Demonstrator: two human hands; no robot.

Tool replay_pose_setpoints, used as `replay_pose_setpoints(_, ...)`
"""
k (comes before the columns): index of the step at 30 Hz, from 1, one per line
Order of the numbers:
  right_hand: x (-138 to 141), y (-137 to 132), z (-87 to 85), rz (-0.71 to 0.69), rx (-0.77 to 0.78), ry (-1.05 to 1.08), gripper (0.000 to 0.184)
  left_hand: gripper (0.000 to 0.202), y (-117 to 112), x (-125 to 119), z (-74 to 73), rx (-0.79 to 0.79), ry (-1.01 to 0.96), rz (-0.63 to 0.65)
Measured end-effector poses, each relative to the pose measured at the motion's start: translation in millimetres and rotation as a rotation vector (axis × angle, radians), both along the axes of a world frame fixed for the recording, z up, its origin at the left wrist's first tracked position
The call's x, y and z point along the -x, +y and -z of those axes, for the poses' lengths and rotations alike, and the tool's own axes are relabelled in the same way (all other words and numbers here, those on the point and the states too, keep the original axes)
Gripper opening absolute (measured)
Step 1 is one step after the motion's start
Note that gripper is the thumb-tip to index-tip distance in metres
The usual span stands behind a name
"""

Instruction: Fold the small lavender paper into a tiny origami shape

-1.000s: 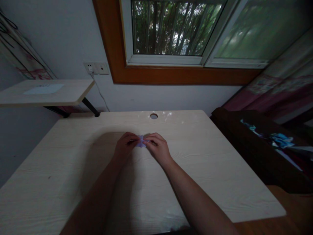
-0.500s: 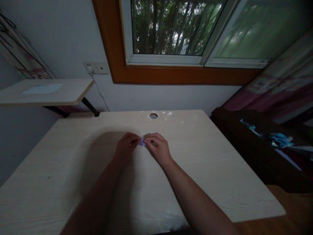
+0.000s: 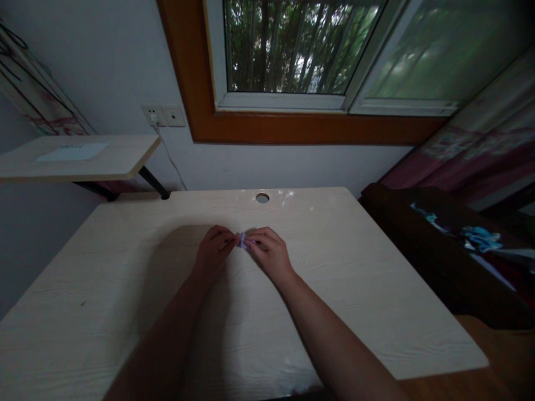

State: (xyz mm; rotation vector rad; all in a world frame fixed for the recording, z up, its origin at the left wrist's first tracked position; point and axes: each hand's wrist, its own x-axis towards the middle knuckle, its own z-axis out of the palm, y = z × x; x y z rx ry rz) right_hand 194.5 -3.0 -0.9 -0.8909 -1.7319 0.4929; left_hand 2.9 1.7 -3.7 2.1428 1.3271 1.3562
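Observation:
Between my fingertips is a small, crumpled-looking light purple piece (image 3: 242,240), too small to tell whether it is paper or cloth. My left hand (image 3: 214,248) pinches its left side with thumb and finger. Its right side is pinched by my right hand (image 3: 271,249), fingers curled. Both hands are just above or on the pale wood-grain desk (image 3: 355,289), near its middle; I cannot tell whether the purple piece touches the surface. Fingers cover part of it.
A round cable hole (image 3: 262,198) sits near the desk's back edge. A raised shelf (image 3: 137,151) on black legs stands at the back left, with a paper sheet (image 3: 73,151) on it. Right of the desk, dark furniture (image 3: 401,223) bears a blue crumpled item (image 3: 480,238).
The purple piece has changed shape slightly between my fingertips and looks narrower, more bunched. My hands have shifted barely at all; both keep their pinch.

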Motion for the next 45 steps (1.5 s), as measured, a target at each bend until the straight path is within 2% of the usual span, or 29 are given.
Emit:
replay_pose_setpoints(10, -1.9, -0.2, -0.7, 0.043, 0.013, -0.048, 0.009, 0.008, -1.2, -1.1, -2.7, 0.049, -0.034, 0.046)
replay_pose_setpoints(15, -1.1, -1.4, -2.4, 0.01, 0.043, -0.054, 0.01, 0.006, -0.8, -0.9, 0.4, 0.08, -0.023, 0.072)
replay_pose_setpoints(19, -0.4, -1.2, -1.0, -0.025, 0.04, -0.045, 0.011, 0.007, -2.8, -1.6, -3.3, 0.092, -0.032, 0.092)
replay_pose_setpoints(23, -0.1, -0.9, -0.4, -0.03, 0.041, -0.051, 0.011, 0.008, -3.9, -2.4, -7.3, 0.056, 0.007, 0.084)
replay_pose_setpoints(30, 0.2, -2.6, -2.9, -0.045, 0.042, -0.096, 0.013, 0.008, -2.3, -0.2, -4.3, -0.033, 0.117, 0.048)
replay_pose_setpoints(45, 0.1, -5.1, -5.8, -0.048, 0.024, -0.183, 0.012, 0.006, -3.3, -0.9, -0.9, -0.015, 0.12, 0.08)
